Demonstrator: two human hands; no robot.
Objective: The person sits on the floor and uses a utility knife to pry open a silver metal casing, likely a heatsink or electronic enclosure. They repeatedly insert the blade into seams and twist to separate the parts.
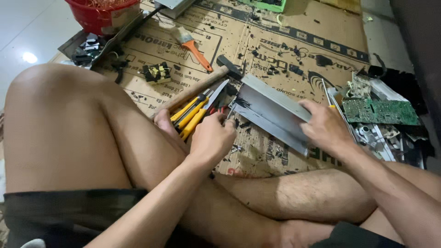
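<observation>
While the right hand [327, 126] clamps the grey metal bracket [271, 110], the left hand's [211, 138] closed grip touches its near end.

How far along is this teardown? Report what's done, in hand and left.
Done, it seems: a green circuit board and stripped parts lie at the right, small bits in a red basket. In hand: the right hand steadies a grey metal panel while the left hand works at its edge. Left: that panel; how much more is unclear.
</observation>
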